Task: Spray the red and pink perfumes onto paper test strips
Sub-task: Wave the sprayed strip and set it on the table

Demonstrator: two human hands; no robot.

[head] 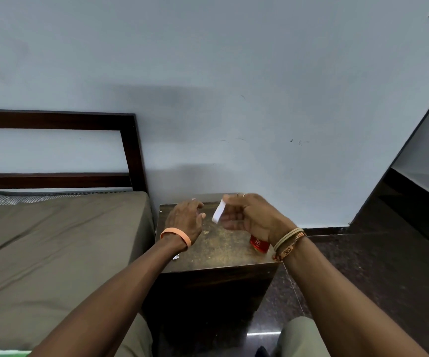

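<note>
My right hand (247,215) pinches a white paper test strip (218,212) above the small dark bedside table (218,251). The red perfume bottle (259,244) stands on the table's right side, mostly hidden under my right wrist. My left hand (185,220) hovers over the table's left part with its fingers spread and relaxed, holding nothing. A small white scrap of paper (176,256) peeks out beside my left forearm at the table's left edge. No pink perfume bottle shows.
A bed (53,253) with an olive sheet and a dark wooden headboard (131,150) adjoins the table on the left. A pale wall stands right behind the table. Dark speckled floor (363,266) lies to the right.
</note>
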